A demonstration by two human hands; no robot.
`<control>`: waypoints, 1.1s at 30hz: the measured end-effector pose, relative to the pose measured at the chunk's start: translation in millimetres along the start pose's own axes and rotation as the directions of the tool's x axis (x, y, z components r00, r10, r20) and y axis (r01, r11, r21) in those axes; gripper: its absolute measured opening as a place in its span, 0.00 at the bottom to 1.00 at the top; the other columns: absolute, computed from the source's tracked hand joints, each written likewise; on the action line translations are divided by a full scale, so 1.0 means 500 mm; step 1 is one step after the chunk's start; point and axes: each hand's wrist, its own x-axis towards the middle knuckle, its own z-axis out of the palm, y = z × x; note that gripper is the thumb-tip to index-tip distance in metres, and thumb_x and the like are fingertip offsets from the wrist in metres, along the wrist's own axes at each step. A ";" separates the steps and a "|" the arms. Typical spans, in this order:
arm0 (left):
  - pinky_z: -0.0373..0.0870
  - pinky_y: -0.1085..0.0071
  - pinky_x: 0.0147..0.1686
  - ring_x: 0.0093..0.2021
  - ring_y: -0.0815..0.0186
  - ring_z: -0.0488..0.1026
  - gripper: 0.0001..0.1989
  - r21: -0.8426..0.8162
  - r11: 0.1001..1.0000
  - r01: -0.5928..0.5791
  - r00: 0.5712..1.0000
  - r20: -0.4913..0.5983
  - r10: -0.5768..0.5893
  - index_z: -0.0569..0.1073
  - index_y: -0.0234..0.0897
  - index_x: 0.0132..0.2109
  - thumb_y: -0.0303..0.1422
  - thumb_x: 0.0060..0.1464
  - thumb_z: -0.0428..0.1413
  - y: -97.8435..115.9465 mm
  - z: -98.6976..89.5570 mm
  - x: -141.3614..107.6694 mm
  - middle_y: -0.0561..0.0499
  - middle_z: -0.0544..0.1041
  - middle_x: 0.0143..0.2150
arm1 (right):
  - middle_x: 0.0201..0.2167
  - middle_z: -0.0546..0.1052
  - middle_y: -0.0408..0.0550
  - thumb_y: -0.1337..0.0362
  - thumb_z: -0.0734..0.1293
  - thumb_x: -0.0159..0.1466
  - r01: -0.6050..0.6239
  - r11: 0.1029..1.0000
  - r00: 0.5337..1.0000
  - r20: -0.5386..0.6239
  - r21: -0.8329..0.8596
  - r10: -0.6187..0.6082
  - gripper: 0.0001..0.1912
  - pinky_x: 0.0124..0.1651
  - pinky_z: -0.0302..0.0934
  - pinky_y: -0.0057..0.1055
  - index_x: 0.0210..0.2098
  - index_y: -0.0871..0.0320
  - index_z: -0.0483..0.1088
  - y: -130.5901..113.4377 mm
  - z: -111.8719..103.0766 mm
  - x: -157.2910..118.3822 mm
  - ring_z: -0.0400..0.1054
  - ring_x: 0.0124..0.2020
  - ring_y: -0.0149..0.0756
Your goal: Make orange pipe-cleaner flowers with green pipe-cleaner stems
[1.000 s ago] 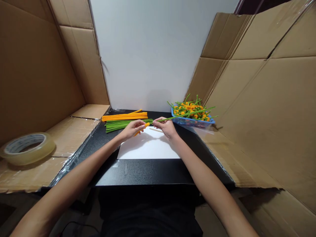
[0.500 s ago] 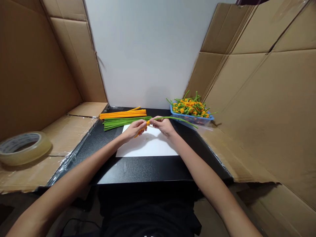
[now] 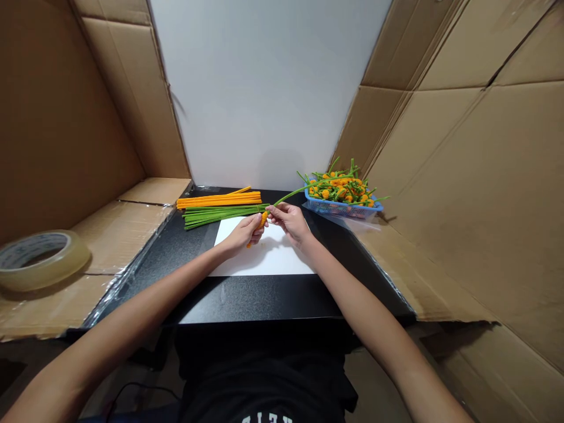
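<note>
My left hand (image 3: pixel 247 231) is closed round an orange pipe cleaner (image 3: pixel 264 219), wound into a thick coil at its upper end, with a tip poking out below the fingers. Close beside it, my right hand (image 3: pixel 289 220) pinches a green pipe cleaner (image 3: pixel 291 194) near the orange coil. The green one's long free end arcs up to the right, over the basket. How the two join is hidden by the fingers. Both hands are held above a white sheet (image 3: pixel 264 264).
Behind my left hand lie bundles of orange pipe cleaners (image 3: pixel 220 200) and green pipe cleaners (image 3: pixel 215 215). A blue basket (image 3: pixel 341 208) of orange-and-green pieces stands at the back right. A tape roll (image 3: pixel 73 261) rests on cardboard at left. Cardboard walls (image 3: pixel 462 176) flank the black table (image 3: pixel 264 299).
The green pipe cleaner's free end has swung upward, from drooping in front of the basket to crossing above it. My hands stay together, the left turned slightly.
</note>
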 end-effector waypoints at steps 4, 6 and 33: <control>0.47 0.80 0.19 0.19 0.77 0.48 0.25 -0.038 0.999 -0.009 1.000 -0.009 0.009 0.67 0.35 0.37 0.56 0.57 0.58 0.003 0.002 0.000 0.61 0.54 0.23 | 0.24 0.73 0.41 0.49 0.81 0.45 0.011 1.000 1.000 0.019 -0.025 -0.010 0.22 0.30 0.53 0.29 0.26 0.58 0.74 -0.004 0.004 -0.002 0.63 0.25 0.26; 0.48 0.80 0.19 0.19 0.77 0.49 0.25 -0.054 0.999 -0.004 1.000 -0.007 0.004 0.68 0.35 0.37 0.55 0.57 0.58 0.003 0.002 0.001 0.61 0.55 0.23 | 0.24 0.72 0.40 0.49 0.81 0.43 0.033 0.999 0.999 -0.033 0.005 -0.033 0.22 0.30 0.54 0.28 0.28 0.57 0.75 -0.012 0.003 -0.001 0.62 0.25 0.26; 0.52 0.80 0.20 0.20 0.76 0.53 0.24 -0.144 0.988 0.059 0.998 0.023 -0.057 0.69 0.34 0.37 0.53 0.57 0.59 0.007 0.012 -0.006 0.59 0.59 0.22 | 0.23 0.70 0.38 0.50 0.80 0.42 0.054 0.999 0.994 -0.097 0.002 -0.054 0.21 0.29 0.51 0.28 0.27 0.56 0.73 0.000 0.023 -0.012 0.58 0.24 0.26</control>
